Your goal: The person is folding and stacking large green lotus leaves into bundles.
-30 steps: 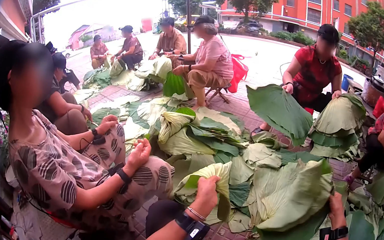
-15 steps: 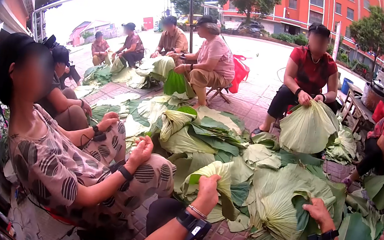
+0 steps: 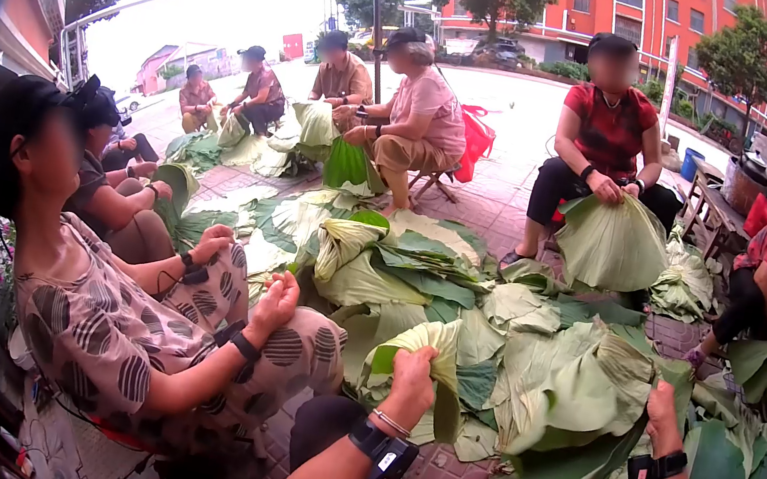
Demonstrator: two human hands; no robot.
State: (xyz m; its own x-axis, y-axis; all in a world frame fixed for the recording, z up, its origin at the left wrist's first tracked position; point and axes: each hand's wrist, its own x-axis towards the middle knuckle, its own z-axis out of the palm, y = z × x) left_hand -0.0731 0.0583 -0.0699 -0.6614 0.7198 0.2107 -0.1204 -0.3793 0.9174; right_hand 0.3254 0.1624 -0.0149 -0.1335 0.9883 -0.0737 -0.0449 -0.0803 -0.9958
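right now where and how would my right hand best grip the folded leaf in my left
Probably pinch the edge hanging right of the left hand, approached from the right: there the folded leaf sticks out uncovered, curving downward. The right hand seems to hold a large leaf, so that would need releasing first.

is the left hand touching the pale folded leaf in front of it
Touching: the head view shows the left hand closed on the pale folded leaf, which shows on both sides of it.
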